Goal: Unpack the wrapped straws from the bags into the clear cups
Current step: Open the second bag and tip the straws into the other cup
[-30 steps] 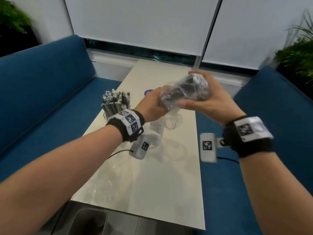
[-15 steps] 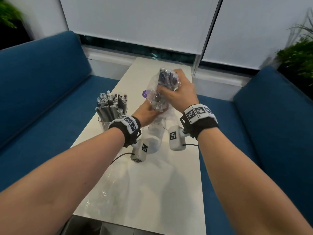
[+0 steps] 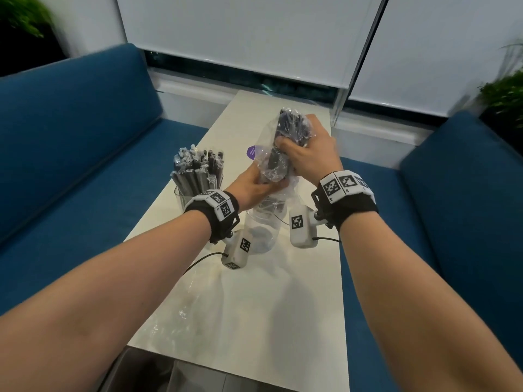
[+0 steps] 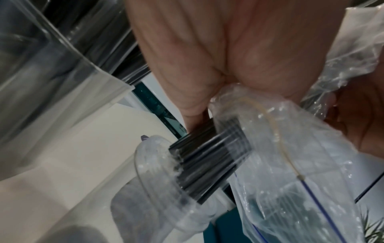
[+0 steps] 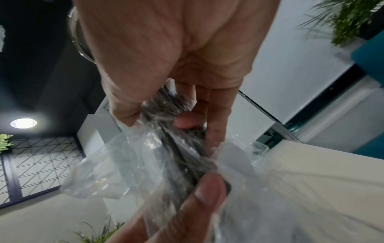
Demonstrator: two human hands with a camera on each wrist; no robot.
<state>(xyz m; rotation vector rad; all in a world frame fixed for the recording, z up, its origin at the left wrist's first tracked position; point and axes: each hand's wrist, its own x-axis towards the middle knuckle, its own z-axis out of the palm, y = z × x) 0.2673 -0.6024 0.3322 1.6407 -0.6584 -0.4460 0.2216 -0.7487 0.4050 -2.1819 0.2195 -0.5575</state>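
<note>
Both hands hold a clear zip bag (image 3: 278,162) (image 4: 290,172) (image 5: 133,164) of dark wrapped straws (image 3: 293,127) (image 4: 207,162) (image 5: 185,156) upright above a clear cup (image 3: 261,230) (image 4: 166,185) on the white table (image 3: 254,321). My right hand (image 3: 307,148) (image 5: 178,113) grips the bag's upper end, fingers curled round the bundle. My left hand (image 3: 252,185) (image 4: 207,105) grips the lower end at the bag's mouth. The straws' lower ends stick out of the bag into the cup's rim. Another clear cup (image 3: 198,188) at the left stands full of wrapped straws.
A crumpled clear empty bag (image 3: 181,309) lies on the table's near left part. A purple label (image 3: 252,151) shows behind the held bag. Blue sofas (image 3: 70,171) flank the narrow table on both sides. Plants stand at the far corners.
The bag swung from lying sideways between the hands to standing upright over the cup. My right hand moved left and inward, to the bag's top end. The left hand stayed at the lower end.
</note>
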